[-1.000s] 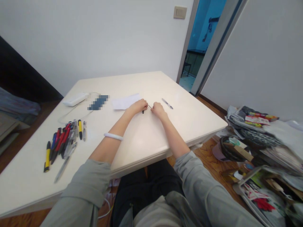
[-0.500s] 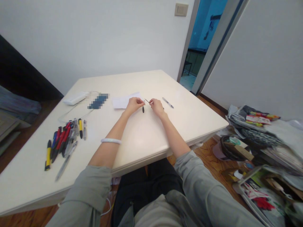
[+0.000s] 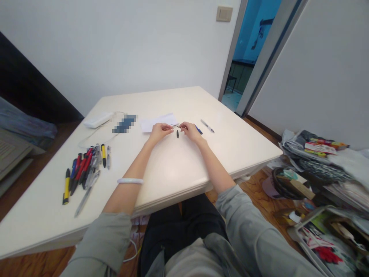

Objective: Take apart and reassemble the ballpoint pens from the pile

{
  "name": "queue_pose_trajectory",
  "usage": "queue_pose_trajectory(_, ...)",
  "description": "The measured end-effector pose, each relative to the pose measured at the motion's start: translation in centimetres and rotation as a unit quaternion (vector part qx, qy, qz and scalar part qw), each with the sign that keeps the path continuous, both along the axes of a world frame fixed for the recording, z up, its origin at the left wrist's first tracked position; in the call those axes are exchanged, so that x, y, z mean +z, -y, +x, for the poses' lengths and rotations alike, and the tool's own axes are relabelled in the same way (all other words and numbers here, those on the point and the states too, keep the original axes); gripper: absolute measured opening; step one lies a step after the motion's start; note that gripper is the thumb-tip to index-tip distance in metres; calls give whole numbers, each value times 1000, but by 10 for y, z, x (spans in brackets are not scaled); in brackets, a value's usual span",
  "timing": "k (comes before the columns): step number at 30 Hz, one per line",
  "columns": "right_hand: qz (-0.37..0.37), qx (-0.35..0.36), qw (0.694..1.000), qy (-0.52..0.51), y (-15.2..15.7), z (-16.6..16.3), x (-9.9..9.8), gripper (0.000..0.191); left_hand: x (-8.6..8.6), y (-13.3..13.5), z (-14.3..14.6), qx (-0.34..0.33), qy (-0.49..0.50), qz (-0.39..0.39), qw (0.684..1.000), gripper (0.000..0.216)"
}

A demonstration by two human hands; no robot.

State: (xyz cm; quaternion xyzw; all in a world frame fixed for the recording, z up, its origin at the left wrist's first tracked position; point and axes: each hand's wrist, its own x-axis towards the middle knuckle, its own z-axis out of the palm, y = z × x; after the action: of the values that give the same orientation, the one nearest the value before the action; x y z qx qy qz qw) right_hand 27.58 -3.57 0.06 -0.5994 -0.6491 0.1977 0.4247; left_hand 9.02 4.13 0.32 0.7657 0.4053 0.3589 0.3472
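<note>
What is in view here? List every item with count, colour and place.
table: one, cream, centre.
thin refill: one, dark, between the hands, pinched by the right.
small cap piece: one, black, on table between the hands.
blue pen part: one, beside right hand.
pen: one, silver, right of the hands.
paper sheet: one, white, behind left hand.
pen pile: many; red, black, yellow, clear; table's left.
power bank: one, white, far left.
floor clutter: mixed, right.
left hand: fingers curled, bracelet on forearm.
right hand: holds refill.
</note>
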Motion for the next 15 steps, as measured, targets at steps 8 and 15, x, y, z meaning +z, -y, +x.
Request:
queue_pose_trajectory(8,10,1,1000,6,4,0,1,12,2,3,-13,14,-6,-1,1000,28)
queue_pose_trajectory(15,19,-1,1000,-13,1,2,-4,9,-4,2,-19,6,50,-36,998,40)
